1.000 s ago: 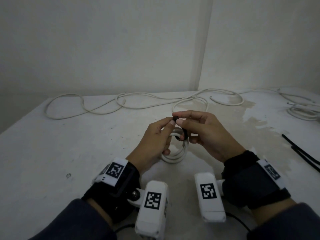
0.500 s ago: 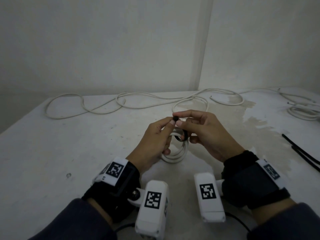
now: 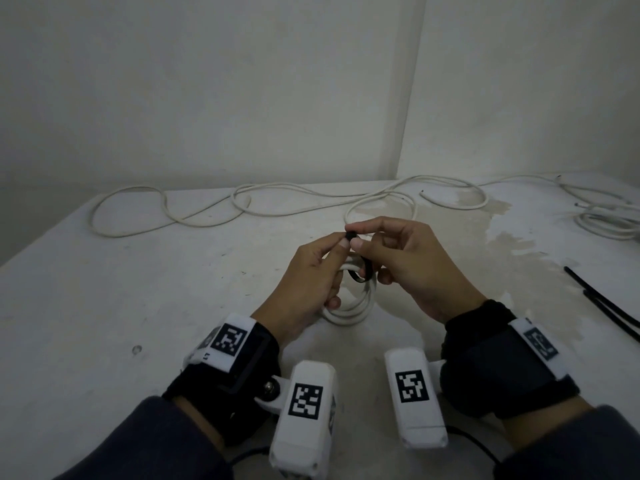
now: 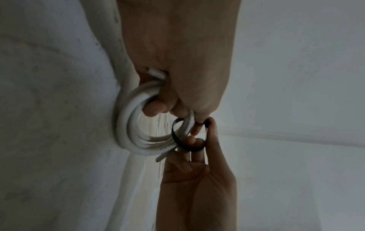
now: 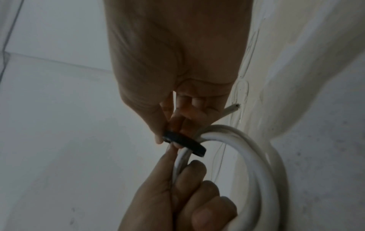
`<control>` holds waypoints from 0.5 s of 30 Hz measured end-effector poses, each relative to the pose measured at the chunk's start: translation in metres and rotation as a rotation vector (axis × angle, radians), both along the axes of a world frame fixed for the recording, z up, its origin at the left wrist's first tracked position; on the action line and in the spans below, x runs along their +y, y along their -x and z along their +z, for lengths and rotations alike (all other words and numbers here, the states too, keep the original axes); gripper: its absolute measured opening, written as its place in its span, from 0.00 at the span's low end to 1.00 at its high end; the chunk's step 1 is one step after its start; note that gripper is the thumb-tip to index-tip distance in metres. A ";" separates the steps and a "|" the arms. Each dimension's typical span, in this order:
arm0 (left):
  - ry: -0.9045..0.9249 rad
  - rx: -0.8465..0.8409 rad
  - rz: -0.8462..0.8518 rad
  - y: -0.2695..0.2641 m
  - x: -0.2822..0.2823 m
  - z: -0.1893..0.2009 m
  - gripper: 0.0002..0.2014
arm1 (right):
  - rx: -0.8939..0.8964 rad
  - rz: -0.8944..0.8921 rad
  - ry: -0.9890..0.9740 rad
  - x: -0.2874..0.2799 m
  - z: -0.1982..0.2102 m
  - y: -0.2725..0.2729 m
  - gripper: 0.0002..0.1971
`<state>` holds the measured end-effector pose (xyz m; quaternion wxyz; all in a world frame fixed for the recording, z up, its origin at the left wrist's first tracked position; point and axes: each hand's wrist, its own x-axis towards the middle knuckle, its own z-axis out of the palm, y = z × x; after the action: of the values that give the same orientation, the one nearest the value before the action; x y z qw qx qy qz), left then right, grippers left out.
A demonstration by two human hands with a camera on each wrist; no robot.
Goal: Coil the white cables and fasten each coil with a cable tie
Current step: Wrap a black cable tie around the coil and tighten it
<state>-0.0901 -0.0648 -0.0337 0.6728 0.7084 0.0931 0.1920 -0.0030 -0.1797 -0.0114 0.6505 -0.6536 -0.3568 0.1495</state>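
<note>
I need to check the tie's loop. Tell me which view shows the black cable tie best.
Left wrist: the black cable tie shows as a whole loop around the white coil. The right wrist view shows only an edge-on band; in the head view both hands mostly hide it.

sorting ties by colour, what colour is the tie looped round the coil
Black; the cable tie round the white coil shows best in the left wrist view.

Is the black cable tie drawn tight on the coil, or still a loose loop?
Loose. The cable tie rings the coil with a clear gap, its ends pinched by the right hand.
</note>
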 end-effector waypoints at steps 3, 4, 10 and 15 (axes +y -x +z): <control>-0.067 -0.003 -0.004 0.001 -0.002 0.003 0.14 | -0.042 -0.058 -0.038 0.001 0.001 0.001 0.05; -0.124 -0.003 -0.004 0.001 -0.004 0.004 0.14 | -0.048 -0.080 -0.054 0.001 0.001 0.002 0.05; -0.189 0.025 -0.013 -0.001 -0.006 0.007 0.13 | -0.046 -0.179 -0.083 0.000 0.004 0.000 0.03; 0.060 0.124 -0.161 0.004 -0.006 0.011 0.15 | 0.060 -0.144 0.051 -0.005 0.003 -0.006 0.18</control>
<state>-0.0946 -0.0711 -0.0226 0.6999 0.7036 0.0828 0.0903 0.0026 -0.1848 -0.0083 0.6532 -0.6891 -0.2853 0.1310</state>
